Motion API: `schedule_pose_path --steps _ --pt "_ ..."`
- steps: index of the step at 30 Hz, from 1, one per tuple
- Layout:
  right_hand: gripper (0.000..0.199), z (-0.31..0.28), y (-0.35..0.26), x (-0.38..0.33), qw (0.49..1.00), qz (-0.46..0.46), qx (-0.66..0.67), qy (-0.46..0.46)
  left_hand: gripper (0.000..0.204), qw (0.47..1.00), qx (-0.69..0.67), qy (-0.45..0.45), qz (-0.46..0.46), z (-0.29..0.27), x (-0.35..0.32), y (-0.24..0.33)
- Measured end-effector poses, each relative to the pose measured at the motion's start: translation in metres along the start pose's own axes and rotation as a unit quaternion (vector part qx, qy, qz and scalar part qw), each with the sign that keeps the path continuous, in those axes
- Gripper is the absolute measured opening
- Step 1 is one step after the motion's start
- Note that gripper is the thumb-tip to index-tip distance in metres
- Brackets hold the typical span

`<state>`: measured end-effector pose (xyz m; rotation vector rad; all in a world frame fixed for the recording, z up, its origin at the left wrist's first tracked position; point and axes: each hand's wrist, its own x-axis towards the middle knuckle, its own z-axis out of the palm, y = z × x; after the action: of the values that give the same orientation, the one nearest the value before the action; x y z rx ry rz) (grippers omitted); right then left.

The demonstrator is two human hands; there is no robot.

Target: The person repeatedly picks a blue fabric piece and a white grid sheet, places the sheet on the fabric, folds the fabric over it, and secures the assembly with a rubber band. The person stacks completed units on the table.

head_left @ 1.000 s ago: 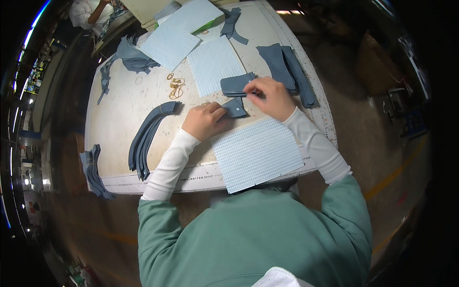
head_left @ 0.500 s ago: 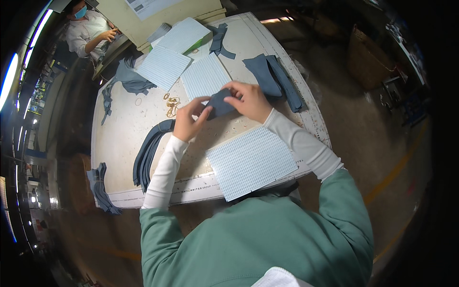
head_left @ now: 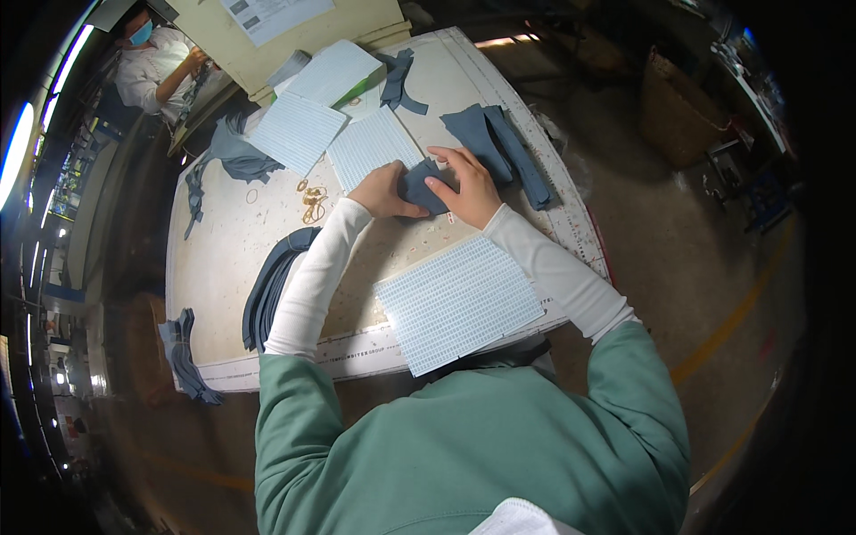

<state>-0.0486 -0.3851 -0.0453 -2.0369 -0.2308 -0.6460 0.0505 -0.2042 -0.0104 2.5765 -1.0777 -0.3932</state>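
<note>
Between my two hands, a small stack of dark blue fabric pieces [head_left: 423, 185] rests low over the middle of the table. My left hand [head_left: 385, 191] is closed on the stack's left side, thumb along its near edge. My right hand [head_left: 470, 190] holds the right side, with its thumb on top and its fingers curved round the far edge. A sheet of small printed stickers [head_left: 459, 303] lies at the table's near edge, below my hands. Just beyond the stack lies another pale sticker sheet [head_left: 373, 147].
The white table [head_left: 214, 294] also bears a long bundle of dark fabric strips [head_left: 272, 285], yellowish rubber bands [head_left: 313, 205], folded dark panels [head_left: 490, 147], and a tied bundle [head_left: 185, 355] at the left corner. A masked person [head_left: 156, 67] is at the far left; a woven basket [head_left: 682, 107] stands right.
The fabric stack has come down toward the table and shifted slightly nearer. My left hand has turned and moved right, closing round its side; my right hand's fingers have spread a little.
</note>
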Motion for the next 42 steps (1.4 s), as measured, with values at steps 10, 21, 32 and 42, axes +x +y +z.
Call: schedule_pose_path --steps 10,21,32,42 --pt "0.056 0.009 -0.013 -0.010 0.937 0.132 0.320 -0.057 0.046 0.966 -0.121 0.210 0.085 0.018 -0.060 0.018" --pt "0.081 0.033 -0.032 -0.028 0.910 0.197 0.310 -0.191 0.059 0.954 -0.057 0.290 0.048 0.048 -0.078 0.012" --pt "0.058 0.015 -0.055 0.001 0.964 -0.045 -0.100 -0.242 0.050 0.960 -0.056 0.265 0.065 0.044 -0.086 0.002" --pt "0.016 0.097 -0.032 0.120 0.941 -0.106 -0.009 -0.321 0.053 0.968 -0.058 0.241 0.046 0.045 -0.118 -0.003"
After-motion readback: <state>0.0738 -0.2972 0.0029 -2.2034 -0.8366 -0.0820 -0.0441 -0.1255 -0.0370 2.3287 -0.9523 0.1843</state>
